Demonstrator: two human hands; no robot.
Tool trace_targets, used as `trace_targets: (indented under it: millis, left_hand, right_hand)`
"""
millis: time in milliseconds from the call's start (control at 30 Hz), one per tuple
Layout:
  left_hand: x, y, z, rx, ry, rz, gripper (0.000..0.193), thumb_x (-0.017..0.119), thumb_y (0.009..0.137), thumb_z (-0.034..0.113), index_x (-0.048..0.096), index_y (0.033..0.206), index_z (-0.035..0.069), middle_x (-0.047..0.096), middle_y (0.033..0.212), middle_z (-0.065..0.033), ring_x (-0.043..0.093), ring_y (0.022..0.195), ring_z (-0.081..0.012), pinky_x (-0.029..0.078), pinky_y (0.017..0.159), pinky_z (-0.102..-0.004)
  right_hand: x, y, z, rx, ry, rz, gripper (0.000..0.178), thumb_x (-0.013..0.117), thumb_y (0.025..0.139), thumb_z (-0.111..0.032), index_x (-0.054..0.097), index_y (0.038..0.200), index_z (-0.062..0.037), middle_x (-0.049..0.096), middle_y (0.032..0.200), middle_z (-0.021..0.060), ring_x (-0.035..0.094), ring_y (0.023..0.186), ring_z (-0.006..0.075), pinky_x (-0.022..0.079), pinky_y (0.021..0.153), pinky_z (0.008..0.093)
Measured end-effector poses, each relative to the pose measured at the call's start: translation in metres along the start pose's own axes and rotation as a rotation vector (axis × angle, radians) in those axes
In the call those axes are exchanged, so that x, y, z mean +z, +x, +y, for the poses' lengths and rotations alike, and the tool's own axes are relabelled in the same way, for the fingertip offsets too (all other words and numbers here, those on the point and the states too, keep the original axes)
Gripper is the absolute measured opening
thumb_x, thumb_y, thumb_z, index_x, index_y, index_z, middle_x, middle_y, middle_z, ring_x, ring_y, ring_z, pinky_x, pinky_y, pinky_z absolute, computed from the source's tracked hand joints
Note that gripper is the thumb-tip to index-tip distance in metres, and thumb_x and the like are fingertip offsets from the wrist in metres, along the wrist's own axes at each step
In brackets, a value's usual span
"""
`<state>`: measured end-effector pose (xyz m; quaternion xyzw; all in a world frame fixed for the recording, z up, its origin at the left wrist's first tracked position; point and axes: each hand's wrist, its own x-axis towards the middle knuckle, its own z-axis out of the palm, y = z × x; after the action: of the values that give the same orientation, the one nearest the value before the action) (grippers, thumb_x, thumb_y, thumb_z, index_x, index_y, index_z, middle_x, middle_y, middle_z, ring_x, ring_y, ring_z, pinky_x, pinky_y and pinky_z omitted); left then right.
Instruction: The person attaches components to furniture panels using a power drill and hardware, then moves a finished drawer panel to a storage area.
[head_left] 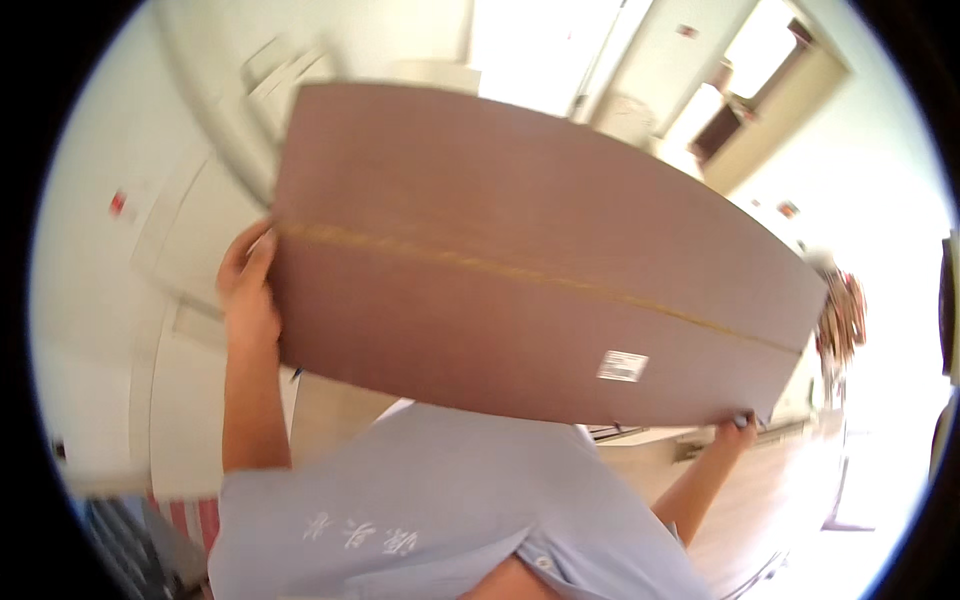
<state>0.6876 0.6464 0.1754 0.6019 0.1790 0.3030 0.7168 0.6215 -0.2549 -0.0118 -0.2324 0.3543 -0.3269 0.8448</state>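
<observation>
A wide brown panel [450, 190] with a thin gold stripe along its length fills the middle of the view, held up in front of my chest. A small white printed label [622, 366] is stuck on its lower right part. My left hand [250, 285] is closed on the panel's left end, just below the stripe. At the lower right corner my right hand [738, 428] grips the edge; most of its fingers are hidden behind the panel. The panel tilts down to the right.
Behind the panel's right end is a bundle of brown strips or sheets [842, 310], blurred. An opening in the wall with a pale frame [800, 115] is at the upper right. At the lower left lie red-striped material [190, 522] and dark grey items [125, 540].
</observation>
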Motion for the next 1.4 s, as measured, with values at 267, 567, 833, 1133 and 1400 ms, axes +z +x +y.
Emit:
trace_targets:
  millis: [267, 567, 833, 1133, 1400]
  left_hand:
    - [-0.038, 0.03, -0.061, 0.006, -0.03, 0.224, 0.047, 0.058, 0.105, 0.036, 0.062, 0.135, -0.001, 0.064, 0.131, -0.0116, 0.059, 0.119, -0.0275, 0.048, 0.101, -0.0402]
    - [-0.039, 0.029, -0.066, -0.001, -0.081, 0.265, 0.065, 0.042, 0.108, 0.053, 0.058, 0.138, -0.003, 0.059, 0.139, -0.0161, 0.056, 0.125, -0.0306, 0.046, 0.104, -0.0457]
    - [-0.038, 0.034, -0.078, 0.06, -0.159, 0.217, 0.072, 0.03, 0.109, 0.058, 0.047, 0.148, 0.001, 0.053, 0.146, -0.0187, 0.054, 0.132, -0.0359, 0.046, 0.109, -0.0499]
    - [-0.051, 0.033, -0.112, -0.019, -0.257, 0.311, 0.069, 0.038, 0.106, 0.053, 0.046, 0.15, 0.001, 0.051, 0.15, -0.0204, 0.051, 0.135, -0.0396, 0.046, 0.109, -0.0543]
    - [-0.182, 0.106, -0.244, 0.291, -0.607, -0.724, 0.038, 0.051, 0.103, 0.034, 0.066, 0.111, 0.001, 0.071, 0.104, -0.0187, 0.069, 0.103, -0.0329, 0.058, 0.093, -0.0429]
  right_hand:
    - [0.088, -0.106, 0.094, -0.183, 0.227, -0.048, 0.041, 0.052, 0.098, -0.029, 0.058, 0.129, -0.002, 0.06, 0.136, 0.0134, 0.056, 0.127, 0.0317, 0.044, 0.111, 0.0483]
    - [0.112, -0.147, 0.103, -0.131, 0.323, -0.028, 0.051, 0.045, 0.103, -0.036, 0.053, 0.143, -0.0049, 0.055, 0.15, 0.0129, 0.049, 0.14, 0.0325, 0.035, 0.121, 0.0505]
    - [0.113, -0.132, 0.122, -0.14, 0.325, -0.106, 0.056, 0.037, 0.104, -0.041, 0.052, 0.144, -0.0062, 0.055, 0.15, 0.0135, 0.048, 0.142, 0.0344, 0.033, 0.121, 0.0522]
    - [0.12, -0.142, 0.118, -0.193, 0.278, -0.104, 0.054, 0.036, 0.104, -0.04, 0.053, 0.142, -0.0049, 0.06, 0.144, 0.0131, 0.056, 0.133, 0.034, 0.043, 0.114, 0.0513]
    - [0.015, -0.054, 0.156, 0.036, 0.7, -1.211, 0.049, 0.039, 0.11, -0.04, 0.063, 0.138, -0.0083, 0.068, 0.136, 0.0125, 0.063, 0.125, 0.0261, 0.047, 0.11, 0.0387]
